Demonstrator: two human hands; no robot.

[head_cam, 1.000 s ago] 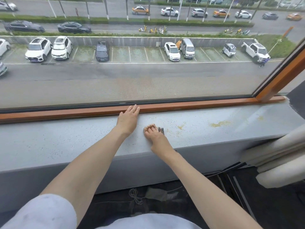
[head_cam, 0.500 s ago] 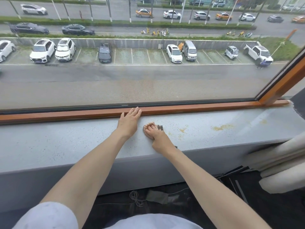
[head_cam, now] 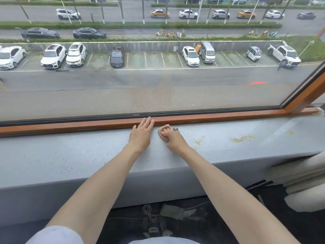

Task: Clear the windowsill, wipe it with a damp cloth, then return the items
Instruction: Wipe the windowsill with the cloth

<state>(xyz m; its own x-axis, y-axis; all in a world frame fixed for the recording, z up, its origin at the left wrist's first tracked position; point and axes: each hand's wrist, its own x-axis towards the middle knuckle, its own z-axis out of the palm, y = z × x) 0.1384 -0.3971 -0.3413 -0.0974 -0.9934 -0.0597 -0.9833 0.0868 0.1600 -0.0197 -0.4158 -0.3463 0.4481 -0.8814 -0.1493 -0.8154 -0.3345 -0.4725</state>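
Step in hand: wiping. Windowsill (head_cam: 70, 155) is pressed at frame centre by left hand (head_cam: 140, 134), fingers flat. Checkered cloth (head_cam: 175, 129) (mostly hidden) is clenched in right hand (head_cam: 171, 138). A stroke rightward to the yellow stains (head_cam: 243, 138) is judged due next.

Left hand (head_cam: 140, 136) lay flat mid-sill (head_cam: 70, 155), fingertips up on the frame (head_cam: 70, 125) behind. Right hand (head_cam: 171, 139) sat just beside it to the right, curled over a cloth (head_cam: 175, 129). Stains (head_cam: 243, 138) were further right, curtain (head_cam: 302, 182) past the sill's right end, cables (head_cam: 149, 212) down below.
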